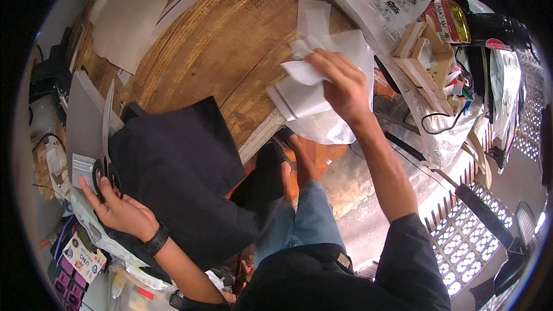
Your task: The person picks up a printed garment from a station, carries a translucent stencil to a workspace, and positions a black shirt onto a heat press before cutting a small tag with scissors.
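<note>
Over at the left, the person's left hand (128,212) holds black-handled metal scissors (106,148) beside a broad black cloth (178,138); the right hand (345,86) pinches thin white sheeting (303,73) above the brown wooden bench (219,40).

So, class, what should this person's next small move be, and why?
Probably set the black-handled scissors down on the wooden table. The left hand holds them, while the right hand grips a crumpled white sheet, so both hands look occupied; freeing one might make the sheet easier to smooth out.
</note>
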Tool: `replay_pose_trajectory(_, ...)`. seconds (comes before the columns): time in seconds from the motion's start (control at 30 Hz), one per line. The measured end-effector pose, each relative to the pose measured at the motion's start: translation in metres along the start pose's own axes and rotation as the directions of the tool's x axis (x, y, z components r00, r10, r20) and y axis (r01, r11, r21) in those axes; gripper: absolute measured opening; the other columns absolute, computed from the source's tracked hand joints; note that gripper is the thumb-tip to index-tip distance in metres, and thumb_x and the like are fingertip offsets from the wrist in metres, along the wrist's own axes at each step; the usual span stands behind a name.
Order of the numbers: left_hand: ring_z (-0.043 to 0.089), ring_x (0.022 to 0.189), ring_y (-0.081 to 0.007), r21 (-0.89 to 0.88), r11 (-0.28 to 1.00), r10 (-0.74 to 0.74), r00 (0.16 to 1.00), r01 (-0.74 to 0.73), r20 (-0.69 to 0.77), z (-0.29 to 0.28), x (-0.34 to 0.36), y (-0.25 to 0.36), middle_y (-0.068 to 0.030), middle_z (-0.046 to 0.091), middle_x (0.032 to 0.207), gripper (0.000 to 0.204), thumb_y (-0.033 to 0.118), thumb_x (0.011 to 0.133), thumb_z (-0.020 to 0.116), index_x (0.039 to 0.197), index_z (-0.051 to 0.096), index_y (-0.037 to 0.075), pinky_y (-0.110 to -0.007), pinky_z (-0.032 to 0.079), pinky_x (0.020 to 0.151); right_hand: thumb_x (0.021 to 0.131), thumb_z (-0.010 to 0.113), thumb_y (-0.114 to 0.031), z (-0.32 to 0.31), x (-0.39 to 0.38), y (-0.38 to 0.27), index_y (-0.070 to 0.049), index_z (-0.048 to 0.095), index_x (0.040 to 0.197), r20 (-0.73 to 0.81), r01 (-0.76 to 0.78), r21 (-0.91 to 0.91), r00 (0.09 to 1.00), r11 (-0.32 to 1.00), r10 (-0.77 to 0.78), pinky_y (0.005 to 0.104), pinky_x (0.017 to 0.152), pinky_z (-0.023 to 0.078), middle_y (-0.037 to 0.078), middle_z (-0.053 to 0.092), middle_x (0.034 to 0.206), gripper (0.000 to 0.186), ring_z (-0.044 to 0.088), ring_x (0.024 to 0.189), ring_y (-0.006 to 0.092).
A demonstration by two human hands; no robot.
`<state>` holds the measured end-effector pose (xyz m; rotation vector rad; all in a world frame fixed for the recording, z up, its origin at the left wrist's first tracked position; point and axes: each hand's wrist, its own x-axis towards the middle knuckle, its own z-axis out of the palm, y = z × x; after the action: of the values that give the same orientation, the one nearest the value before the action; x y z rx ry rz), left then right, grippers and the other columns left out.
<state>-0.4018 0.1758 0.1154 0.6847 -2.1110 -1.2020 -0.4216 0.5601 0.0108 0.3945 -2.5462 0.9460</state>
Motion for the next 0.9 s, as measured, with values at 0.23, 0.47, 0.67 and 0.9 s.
replay_pose_trajectory(0.23, 0.059, 0.096, -0.0135, -0.025, 1.0, 0.015, 1.0, -0.016, -0.013, 0.006, -0.004, 0.001, -0.0145, 0.061, 0.12, 0.042, 0.008, 0.092, 0.057, 0.134, 0.053, 0.002, -0.022, 0.044, 0.081, 0.09, 0.061, 0.002, -0.074, -0.066, -0.02, 0.004, 0.067, 0.107, -0.494, -0.593, 0.263, 0.595, 0.761, 0.634, 0.0271, 0.083, 0.05, 0.008, 0.07, 0.101, 0.018, 0.062, 0.09, 0.0116)
replay_pose_trajectory(0.47, 0.059, 0.102, -0.0155, 0.008, 1.0, 0.012, 1.0, -0.012, 0.016, -0.001, -0.003, -0.003, -0.0148, 0.059, 0.122, 0.042, 0.007, 0.093, 0.055, 0.135, 0.052, 0.002, -0.024, 0.045, 0.087, 0.09, 0.067, -0.012, -0.042, -0.149, -0.005, 0.005, 0.066, 0.107, -0.431, -0.777, 0.394, 0.316, 0.491, 0.846, 0.0278, 0.081, 0.05, 0.01, 0.069, 0.103, 0.024, 0.062, 0.089, 0.0133)
replay_pose_trajectory(0.67, 0.059, 0.104, -0.0191, 0.08, 0.996, 0.034, 0.999, -0.036, 0.025, -0.005, 0.002, -0.005, -0.0162, 0.056, 0.127, 0.042, 0.008, 0.094, 0.055, 0.135, 0.051, 0.002, -0.025, 0.047, 0.087, 0.089, 0.065, -0.022, 0.077, -0.14, 0.085, 0.002, 0.064, 0.11, -0.385, -0.853, 0.292, 0.31, 0.433, 0.869, 0.0351, 0.084, 0.048, 0.017, 0.069, 0.1, 0.032, 0.064, 0.091, 0.0236)
replay_pose_trajectory(0.9, 0.057, 0.106, -0.0183, 0.017, 1.0, 0.02, 0.999, -0.021, 0.035, 0.01, 0.0, 0.0, -0.0159, 0.054, 0.13, 0.043, 0.007, 0.094, 0.055, 0.136, 0.05, 0.002, -0.026, 0.043, 0.092, 0.087, 0.065, -0.021, 0.12, -0.173, 0.159, -0.003, 0.059, 0.124, -0.373, -0.769, -0.216, 0.635, 0.602, 0.677, 0.0391, 0.094, 0.046, 0.02, 0.065, 0.112, 0.042, 0.062, 0.106, 0.0354)
